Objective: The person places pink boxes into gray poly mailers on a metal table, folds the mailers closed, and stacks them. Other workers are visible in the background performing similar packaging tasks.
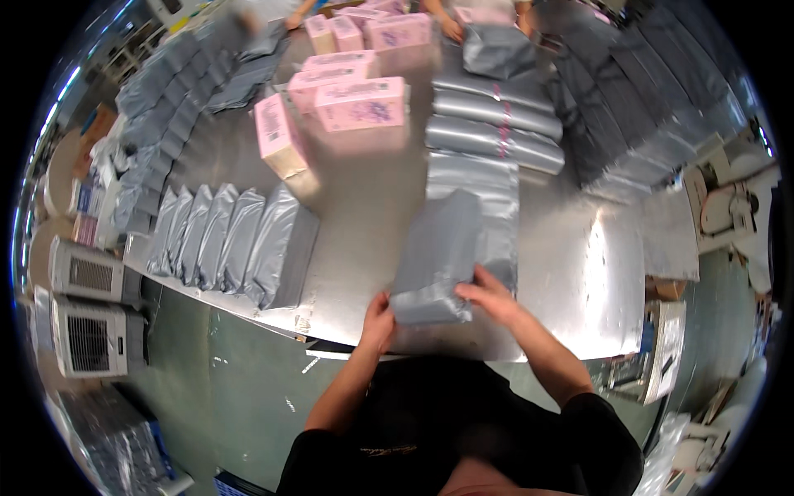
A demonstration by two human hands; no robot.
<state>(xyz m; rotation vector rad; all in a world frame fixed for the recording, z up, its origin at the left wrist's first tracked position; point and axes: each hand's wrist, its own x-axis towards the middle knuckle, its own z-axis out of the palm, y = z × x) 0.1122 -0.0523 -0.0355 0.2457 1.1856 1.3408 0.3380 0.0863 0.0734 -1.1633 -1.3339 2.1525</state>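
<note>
A grey plastic mailing bag, filled out into a box shape, is tilted at the table's near edge between my two hands. My left hand is closed on its lower left corner. On the other side my right hand grips the lower right edge, thumb on the near face, other fingers partly hidden. Beneath and beyond the bag lies a strip of flat silvery-grey bags. To the left stands a row of filled grey bags, leaning side by side.
Several pink boxes stand on the metal table. Rolled grey bags lie beyond the strip. Stacked grey packages line the far left and far right. Across the table, other people's hands work near a grey bag.
</note>
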